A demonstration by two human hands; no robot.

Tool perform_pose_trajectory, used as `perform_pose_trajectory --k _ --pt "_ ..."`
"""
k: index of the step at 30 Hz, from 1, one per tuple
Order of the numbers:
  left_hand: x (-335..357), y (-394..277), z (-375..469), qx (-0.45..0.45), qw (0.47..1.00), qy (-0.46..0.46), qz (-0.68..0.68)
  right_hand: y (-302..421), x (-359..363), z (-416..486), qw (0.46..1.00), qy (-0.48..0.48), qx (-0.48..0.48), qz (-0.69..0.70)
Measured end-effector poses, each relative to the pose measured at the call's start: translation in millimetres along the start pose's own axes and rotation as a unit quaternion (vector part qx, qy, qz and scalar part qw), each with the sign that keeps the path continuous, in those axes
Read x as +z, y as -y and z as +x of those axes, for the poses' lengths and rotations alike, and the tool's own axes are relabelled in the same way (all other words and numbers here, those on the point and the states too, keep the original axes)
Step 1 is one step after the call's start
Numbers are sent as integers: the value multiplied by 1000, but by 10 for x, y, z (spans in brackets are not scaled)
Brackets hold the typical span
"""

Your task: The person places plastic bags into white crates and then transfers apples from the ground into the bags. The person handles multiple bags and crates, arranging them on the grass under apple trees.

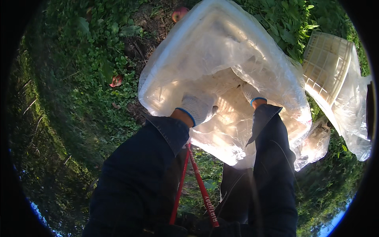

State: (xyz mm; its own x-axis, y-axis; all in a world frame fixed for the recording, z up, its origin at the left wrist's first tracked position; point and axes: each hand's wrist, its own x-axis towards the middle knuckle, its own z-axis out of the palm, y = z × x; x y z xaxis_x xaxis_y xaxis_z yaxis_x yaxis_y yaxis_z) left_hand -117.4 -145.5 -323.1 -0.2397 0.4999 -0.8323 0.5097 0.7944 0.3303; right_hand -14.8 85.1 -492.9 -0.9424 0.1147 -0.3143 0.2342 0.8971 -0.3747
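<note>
A large clear plastic bag lines a pale basket, draped over its rim in front of me. My left hand, in a white knit glove with a blue cuff edge, reaches into the bag's opening at its left; the fingers are hidden by the plastic. Gloved in the same way, my right hand is inside the opening on the right, against the plastic, with its fingertips hidden. Whether either hand grips the film cannot be told. Below my left wrist hangs a red strap bearing white letters.
Another pale plastic lattice basket lies tilted at the right, with clear film hanging from it. A crumpled plastic bag is beside it. A red apple lies beyond the lined basket, and a reddish fruit piece rests among green plants.
</note>
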Motion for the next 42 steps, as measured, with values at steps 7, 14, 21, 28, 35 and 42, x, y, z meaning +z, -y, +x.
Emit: perform_pose_trajectory --k 7,14,21,28,35,42 --pt "-352 668 1044 -41 979 -198 4 -284 388 -298 993 45 100 33" --pt "-109 937 1890 -135 972 -119 155 -743 153 -558 966 98 240 -19" --pt "-658 25 1144 -143 975 -131 105 189 -1371 -860 948 236 200 81" --pt "167 -578 41 19 977 150 151 501 -1053 -1819 931 315 167 82" --pt "71 -591 -150 16 1000 -15 -19 630 -1187 -1798 972 112 141 153" --pt "-640 -1659 -1903 292 849 160 -411 817 -2927 -2264 933 -44 140 328"
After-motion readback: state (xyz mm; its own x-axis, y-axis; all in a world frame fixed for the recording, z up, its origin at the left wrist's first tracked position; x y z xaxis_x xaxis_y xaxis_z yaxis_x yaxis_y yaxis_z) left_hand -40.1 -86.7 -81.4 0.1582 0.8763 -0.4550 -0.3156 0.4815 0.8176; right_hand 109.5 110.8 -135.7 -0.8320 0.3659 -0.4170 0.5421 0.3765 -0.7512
